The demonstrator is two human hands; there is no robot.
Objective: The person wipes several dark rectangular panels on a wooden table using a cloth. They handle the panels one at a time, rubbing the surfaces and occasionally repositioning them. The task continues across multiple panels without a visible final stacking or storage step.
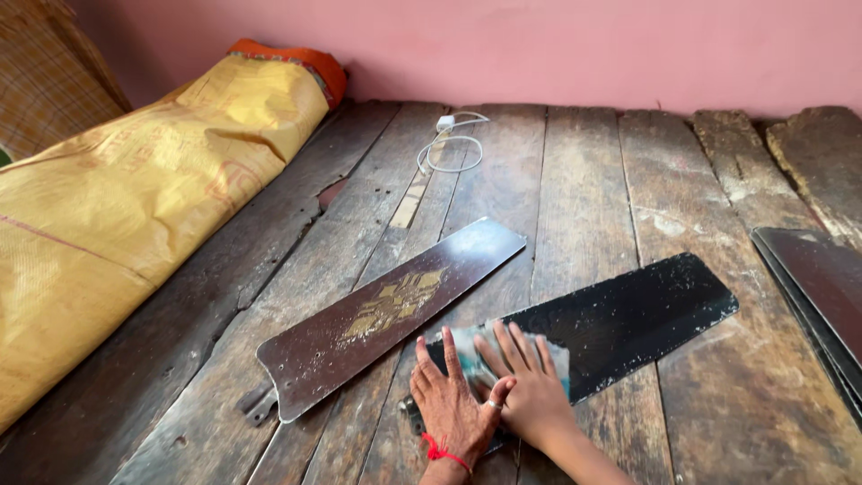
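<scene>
Hands meet at the near end of a dark fan blade (620,323) in the head view. The right hand (530,382) lies flat, fingers spread, pressing a pale cloth (467,346) onto it. The left hand (449,404) (red thread at its wrist) rests beside, fingers loosely extended, thumb touching the right. The blade's long axis runs away from the fingertips, up and rightward; a second, brown blade (386,314) lies just left of the fingers.

Dark, dusty fan blade (628,319) lying flat and diagonal on wooden planks (575,180), near end under pale folded cloth (503,355) pressed flat on its surface, far rounded end pointing right, beside a second brown blade (386,314).
</scene>
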